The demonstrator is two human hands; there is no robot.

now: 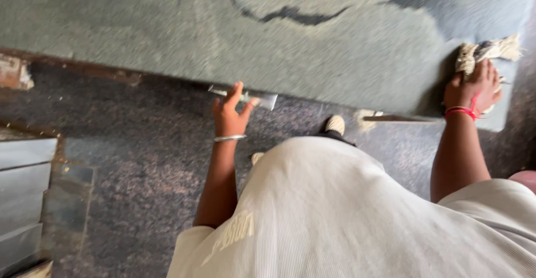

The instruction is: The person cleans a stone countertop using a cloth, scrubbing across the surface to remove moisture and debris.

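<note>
My right hand (473, 86) presses down on a crumpled whitish rag (484, 51) at the right end of a grey-green speckled stone counter (223, 32). A red thread is tied round that wrist. My left hand (230, 114), with a silver bangle on the wrist, holds a flat clear glass-like piece (266, 99) just off the counter's front edge, fingers curled loosely about it. A dark wet patch (458, 4) lies on the counter beyond the rag.
Below the counter is a dark speckled floor (139, 161). My foot in a pale shoe (335, 125) stands near the counter. Grey metal steps or panels (22, 194) sit at the left edge. My white shirt fills the lower middle.
</note>
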